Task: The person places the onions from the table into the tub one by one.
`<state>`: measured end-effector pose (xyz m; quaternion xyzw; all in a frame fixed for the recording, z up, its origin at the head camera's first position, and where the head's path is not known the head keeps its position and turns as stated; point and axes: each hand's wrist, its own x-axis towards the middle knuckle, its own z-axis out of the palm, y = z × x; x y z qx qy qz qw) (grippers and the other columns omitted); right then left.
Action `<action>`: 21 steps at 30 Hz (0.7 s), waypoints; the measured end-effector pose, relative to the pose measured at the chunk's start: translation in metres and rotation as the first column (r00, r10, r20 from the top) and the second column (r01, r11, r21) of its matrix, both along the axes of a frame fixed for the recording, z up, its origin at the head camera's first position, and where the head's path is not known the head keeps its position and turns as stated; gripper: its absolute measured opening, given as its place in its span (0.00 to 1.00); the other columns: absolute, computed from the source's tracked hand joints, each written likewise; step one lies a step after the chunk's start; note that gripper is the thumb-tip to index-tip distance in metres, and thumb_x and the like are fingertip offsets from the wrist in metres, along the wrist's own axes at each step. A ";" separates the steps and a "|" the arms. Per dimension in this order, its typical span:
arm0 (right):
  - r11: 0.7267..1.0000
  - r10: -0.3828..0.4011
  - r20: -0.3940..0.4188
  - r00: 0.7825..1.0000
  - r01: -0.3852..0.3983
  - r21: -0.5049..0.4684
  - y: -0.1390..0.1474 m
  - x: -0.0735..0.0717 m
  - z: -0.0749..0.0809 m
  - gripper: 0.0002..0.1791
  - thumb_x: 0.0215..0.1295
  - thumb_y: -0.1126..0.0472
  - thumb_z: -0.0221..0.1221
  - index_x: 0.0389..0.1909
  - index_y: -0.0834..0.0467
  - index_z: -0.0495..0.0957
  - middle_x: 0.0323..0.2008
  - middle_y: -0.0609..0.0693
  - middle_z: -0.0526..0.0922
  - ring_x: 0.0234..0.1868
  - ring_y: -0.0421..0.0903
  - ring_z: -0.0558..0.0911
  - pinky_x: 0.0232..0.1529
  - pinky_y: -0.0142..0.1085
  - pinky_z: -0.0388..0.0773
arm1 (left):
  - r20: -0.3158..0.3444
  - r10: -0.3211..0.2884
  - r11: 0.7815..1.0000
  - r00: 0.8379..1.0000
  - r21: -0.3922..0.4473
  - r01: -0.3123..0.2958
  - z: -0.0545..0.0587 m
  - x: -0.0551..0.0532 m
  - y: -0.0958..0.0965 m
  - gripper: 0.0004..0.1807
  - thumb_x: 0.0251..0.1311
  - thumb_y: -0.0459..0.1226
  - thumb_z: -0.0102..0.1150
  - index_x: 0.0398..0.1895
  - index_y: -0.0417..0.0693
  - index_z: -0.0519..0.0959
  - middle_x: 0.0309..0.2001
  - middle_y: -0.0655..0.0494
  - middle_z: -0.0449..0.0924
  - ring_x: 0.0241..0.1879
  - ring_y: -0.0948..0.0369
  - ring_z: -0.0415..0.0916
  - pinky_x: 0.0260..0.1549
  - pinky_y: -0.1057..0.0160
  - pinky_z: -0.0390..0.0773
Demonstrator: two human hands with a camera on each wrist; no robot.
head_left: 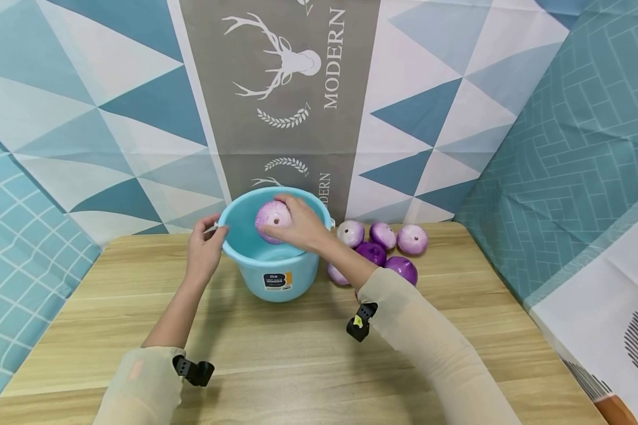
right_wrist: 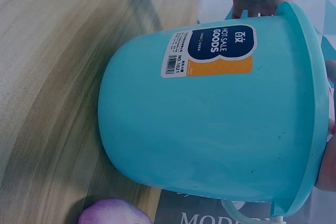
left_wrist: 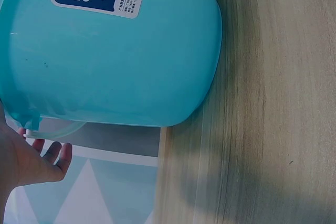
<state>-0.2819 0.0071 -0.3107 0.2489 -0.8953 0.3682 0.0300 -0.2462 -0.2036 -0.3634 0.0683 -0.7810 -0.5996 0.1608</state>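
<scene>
A light blue bucket (head_left: 277, 282) with a label on its front stands upright on the wooden table. At the bucket's left rim, my left hand (head_left: 204, 251) grips the edge by the handle joint, thumb at the rim and fingers outside near the handle (left_wrist: 55, 131). Over the bucket's mouth, my right hand (head_left: 300, 225) holds a pale purple-and-white onion (head_left: 273, 216), its fingers around it. In the right wrist view the rim mostly hides that hand and onion. The inside bottom of the bucket is only partly visible.
Several purple and white onions (head_left: 412, 239) lie in a group right of the bucket, partly behind my right forearm. One onion (right_wrist: 113, 212) shows near the bucket's base. A patterned cloth (head_left: 425, 88) hangs right behind the table (head_left: 276, 366).
</scene>
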 end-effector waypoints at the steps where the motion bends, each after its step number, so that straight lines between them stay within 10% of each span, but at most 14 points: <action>1: 1.000 0.002 0.001 1.000 -0.002 0.002 0.000 0.000 0.000 0.41 0.53 0.41 0.63 0.66 0.49 0.60 0.60 0.50 0.70 0.57 0.45 0.71 0.52 0.41 0.74 | 0.005 0.000 1.000 1.000 0.000 0.000 0.000 0.000 0.000 0.27 0.65 0.44 0.46 0.65 0.44 0.63 0.66 0.48 0.62 0.62 0.52 0.66 0.48 0.65 0.71; 10: 0.999 0.021 0.006 1.000 -0.021 0.042 -0.001 0.000 0.001 0.42 0.52 0.39 0.63 0.66 0.50 0.61 0.60 0.51 0.70 0.57 0.46 0.72 0.53 0.42 0.75 | 0.012 0.005 1.000 1.000 0.000 -0.005 0.002 -0.001 -0.001 0.27 0.65 0.44 0.46 0.65 0.43 0.62 0.67 0.48 0.61 0.63 0.53 0.65 0.55 0.56 0.70; 21: 0.997 0.047 -0.007 0.999 -0.046 0.069 -0.008 -0.003 0.004 0.43 0.51 0.39 0.63 0.66 0.52 0.61 0.60 0.52 0.70 0.57 0.46 0.72 0.54 0.40 0.74 | 0.008 0.005 1.000 1.000 0.001 -0.005 0.001 0.000 0.000 0.27 0.65 0.44 0.46 0.64 0.42 0.64 0.65 0.47 0.62 0.61 0.52 0.66 0.46 0.69 0.72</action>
